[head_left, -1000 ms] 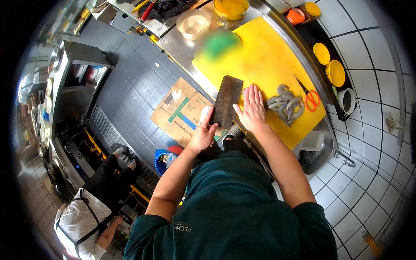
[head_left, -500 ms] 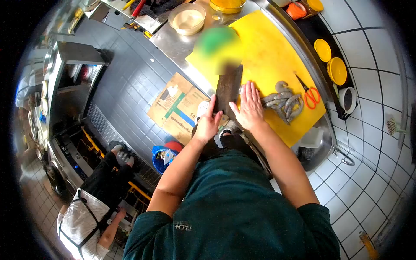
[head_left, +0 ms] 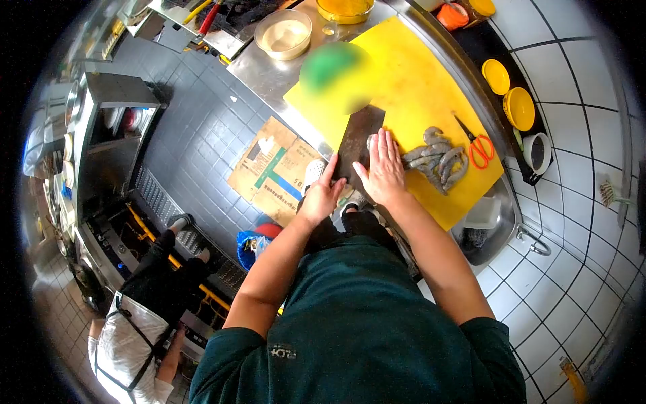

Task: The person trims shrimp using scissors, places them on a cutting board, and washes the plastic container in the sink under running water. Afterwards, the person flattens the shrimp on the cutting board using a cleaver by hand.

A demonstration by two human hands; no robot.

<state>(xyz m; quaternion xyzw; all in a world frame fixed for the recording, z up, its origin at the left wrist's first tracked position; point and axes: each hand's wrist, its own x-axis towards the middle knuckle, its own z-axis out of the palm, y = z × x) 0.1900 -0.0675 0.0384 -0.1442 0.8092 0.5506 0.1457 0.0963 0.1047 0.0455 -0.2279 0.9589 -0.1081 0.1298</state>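
A dark, broad-bladed cleaver reaches over the near edge of the yellow cutting board. My left hand is closed at its near end, index finger and thumb reaching toward the blade; the handle is hidden. Flat beside the blade's right edge lies my right hand, fingers stretched out and thumb apart. A small grey piece, apparently shrimp, peeks out by its fingertips. To the right sits a pile of peeled grey shrimp, and past it orange-handled scissors.
A blurred green-and-yellow patch covers part of the board. Behind it stand a clear bowl and a yellow bowl. A sink is at right. Cardboard lies on the floor; a person works at left.
The cleaver's far end has swung slightly right, and its blade shows broader, turned flatter. Both hands keep nearly the same pose. The whole view has shifted a little.
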